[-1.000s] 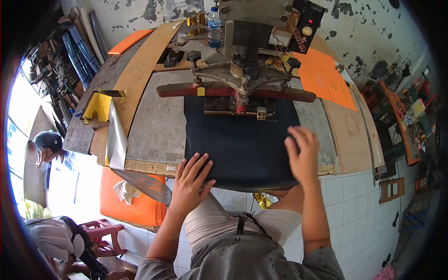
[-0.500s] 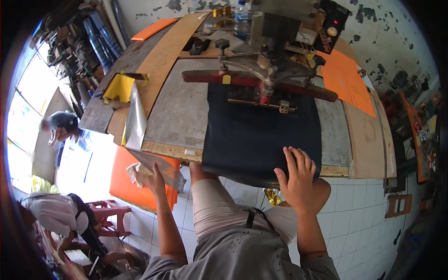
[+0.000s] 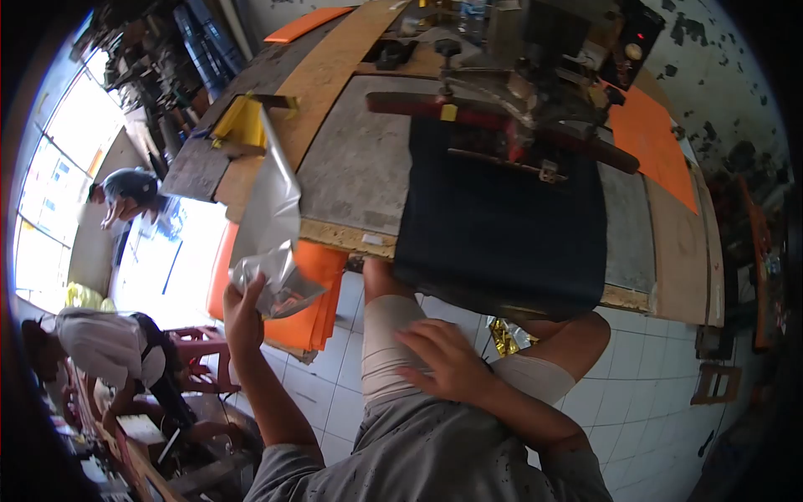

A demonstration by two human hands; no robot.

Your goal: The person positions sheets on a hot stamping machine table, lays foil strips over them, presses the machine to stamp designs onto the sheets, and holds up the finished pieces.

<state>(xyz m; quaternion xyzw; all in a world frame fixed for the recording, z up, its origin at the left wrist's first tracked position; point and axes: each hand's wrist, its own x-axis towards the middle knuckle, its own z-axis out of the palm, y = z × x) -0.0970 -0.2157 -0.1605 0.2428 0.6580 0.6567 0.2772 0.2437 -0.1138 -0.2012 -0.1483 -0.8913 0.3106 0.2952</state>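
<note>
A silver foil strip (image 3: 276, 197) runs down from a yellow holder (image 3: 240, 123) at the table's left side. My left hand (image 3: 244, 322) is closed on its crumpled lower end, in front of the stacked orange sheets (image 3: 322, 293). My right hand (image 3: 447, 360) is over my lap, fingers apart and a little blurred, with nothing in it. Ahead of it a black sheet (image 3: 506, 226) lies on the grey table plate (image 3: 355, 159) and droops over the front edge. The press head (image 3: 523, 125) with its red bar stands above the sheet's far end.
An orange sheet (image 3: 652, 146) lies right of the press, near a control box (image 3: 633, 42) with a red light. Crumpled gold foil (image 3: 510, 336) shows below the table. Two other people are at the left, one bending near a red stool (image 3: 201, 356).
My right hand has left the black sheet and moved left over my lap. My left hand has shifted left with the foil, which now hangs wider and more crumpled. The view has shifted.
</note>
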